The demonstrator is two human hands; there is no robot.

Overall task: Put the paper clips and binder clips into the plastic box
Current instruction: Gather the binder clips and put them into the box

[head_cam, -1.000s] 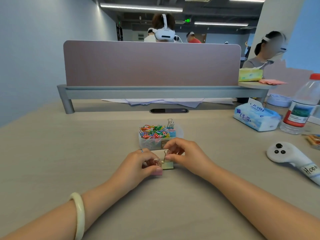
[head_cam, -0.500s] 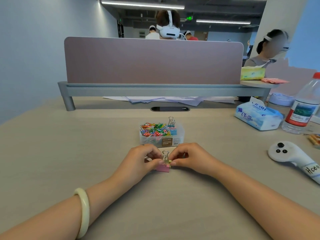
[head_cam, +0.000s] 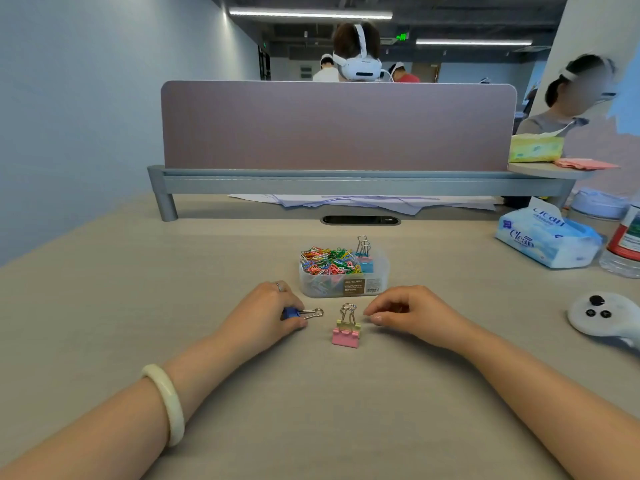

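Open-plan office — shared desks

A mauve desk divider [head_cam: 337, 126] on a grey rail splits the beige desk [head_cam: 138, 306]; strip ceiling lights [head_cam: 310, 13], a green exit sign [head_cam: 401, 37], and headset-wearing people [head_cam: 356, 53] at desks beyond — a cable port [head_cam: 360, 220]

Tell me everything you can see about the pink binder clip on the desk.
The pink binder clip stands on the desk between the two hands, in front of the plastic box. Its pink body looks like painted metal, and a yellow clip seems pressed against its back. Silver wire handles rise upright from the top. Neither the left hand nor the right hand touches it.
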